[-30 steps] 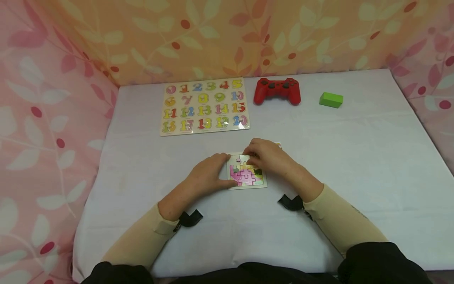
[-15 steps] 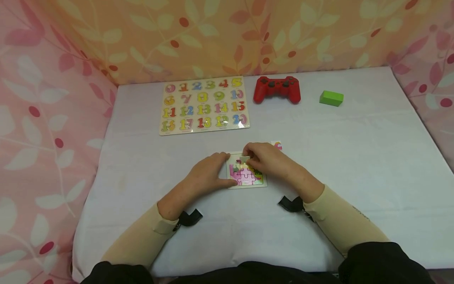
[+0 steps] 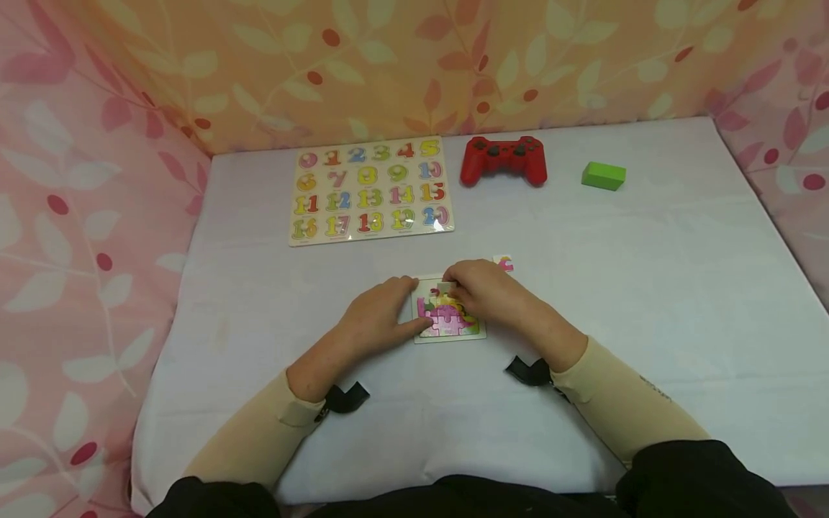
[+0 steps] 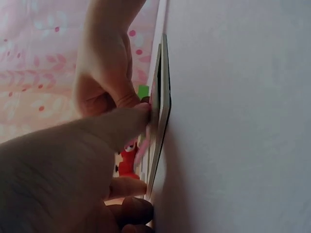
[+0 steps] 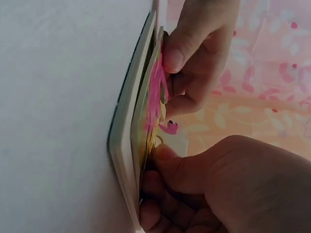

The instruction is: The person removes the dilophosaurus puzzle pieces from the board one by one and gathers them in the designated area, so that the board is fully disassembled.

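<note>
A small jigsaw board (image 3: 482, 337) lies on the white cloth, with pink, yellow and green pieces (image 3: 447, 320) in it. Seen from the side in the right wrist view, the layer of pieces (image 5: 154, 92) stands slightly raised from the board (image 5: 124, 131). My left hand (image 3: 376, 316) grips the board's left side, thumb over the lower left pieces and fingers at the upper left corner. My right hand (image 3: 495, 291) pinches a pale piece (image 3: 445, 287), tilted up at the board's top middle. A loose pink and white piece (image 3: 504, 262) lies just behind that hand.
A wooden number board (image 3: 372, 194) lies at the back left. To its right are a red game controller (image 3: 504, 162) and a green block (image 3: 604, 175). Flowered cloth (image 3: 388, 65) hangs along the back and both sides.
My right hand has shifted slightly toward me, uncovering more of the loose piece behind it. The pale piece at its fingertips now shows tilted up. My left hand keeps its place on the board.
</note>
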A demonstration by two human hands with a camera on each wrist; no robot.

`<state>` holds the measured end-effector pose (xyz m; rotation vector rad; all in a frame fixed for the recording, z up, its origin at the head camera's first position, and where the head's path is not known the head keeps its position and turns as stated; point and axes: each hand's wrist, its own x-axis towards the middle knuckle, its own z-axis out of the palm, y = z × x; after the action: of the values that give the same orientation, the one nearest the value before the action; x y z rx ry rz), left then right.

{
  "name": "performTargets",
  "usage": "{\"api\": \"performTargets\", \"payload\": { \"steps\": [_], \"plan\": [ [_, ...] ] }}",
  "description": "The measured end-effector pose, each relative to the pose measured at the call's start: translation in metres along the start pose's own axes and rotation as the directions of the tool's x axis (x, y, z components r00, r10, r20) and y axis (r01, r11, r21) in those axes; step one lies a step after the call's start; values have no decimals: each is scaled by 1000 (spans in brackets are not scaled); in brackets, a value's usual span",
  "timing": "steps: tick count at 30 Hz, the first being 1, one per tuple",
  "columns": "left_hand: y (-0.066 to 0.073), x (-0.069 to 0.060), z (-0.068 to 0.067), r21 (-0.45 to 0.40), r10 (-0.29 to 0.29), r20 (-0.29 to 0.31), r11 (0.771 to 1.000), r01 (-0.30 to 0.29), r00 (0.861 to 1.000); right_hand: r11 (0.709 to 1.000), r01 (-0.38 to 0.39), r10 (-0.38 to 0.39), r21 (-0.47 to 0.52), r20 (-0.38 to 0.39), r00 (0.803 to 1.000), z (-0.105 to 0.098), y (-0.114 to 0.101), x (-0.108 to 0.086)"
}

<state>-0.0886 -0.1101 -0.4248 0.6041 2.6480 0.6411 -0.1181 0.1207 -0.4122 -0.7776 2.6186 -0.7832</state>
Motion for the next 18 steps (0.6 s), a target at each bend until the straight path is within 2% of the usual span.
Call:
{"api": "performTargets", "payload": {
  "steps": [6, 14, 18],
  "plan": [
    [3, -1, -1, -9, -5, -3, 1000, 5, 1000, 998, -60, 61, 16, -30, 998, 3, -1, 1],
    [3, 0, -3, 11, 5, 1, 1000, -5, 1000, 977, -135, 152, 168, -89, 984, 6, 6, 3],
    [2, 1, -3, 16, 7, 4, 1000, -7, 1000, 968, -152, 172, 200, -86, 981, 4, 7, 3]
  ]
}}
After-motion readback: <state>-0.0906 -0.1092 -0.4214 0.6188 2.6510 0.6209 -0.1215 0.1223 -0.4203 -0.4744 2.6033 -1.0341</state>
